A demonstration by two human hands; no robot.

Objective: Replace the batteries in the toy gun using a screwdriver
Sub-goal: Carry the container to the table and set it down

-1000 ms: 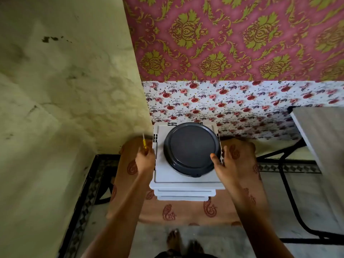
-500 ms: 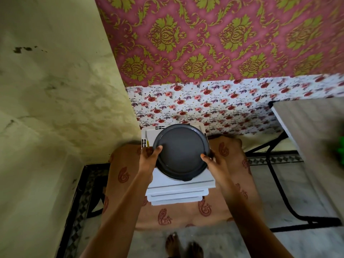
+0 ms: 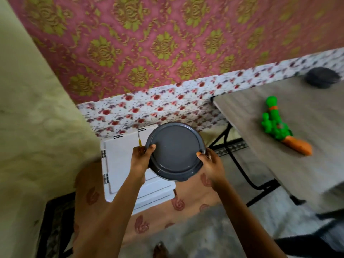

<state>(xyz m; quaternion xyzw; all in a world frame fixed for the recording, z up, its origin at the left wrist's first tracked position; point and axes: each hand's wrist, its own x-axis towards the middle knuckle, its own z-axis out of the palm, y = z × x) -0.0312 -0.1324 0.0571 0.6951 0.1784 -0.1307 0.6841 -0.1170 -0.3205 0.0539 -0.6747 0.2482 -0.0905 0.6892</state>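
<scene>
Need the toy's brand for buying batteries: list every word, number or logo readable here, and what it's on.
No text is readable anywhere.
Toy gun: blurred, no print made out.
Container: plain grey top.
White box: no label showing.
Screwdriver: too thin to tell.

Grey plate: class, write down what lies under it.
The left hand and right hand hold the plate above a white box on patterned cloth. The plate covers the box's right part; anything there cannot be seen.
</scene>
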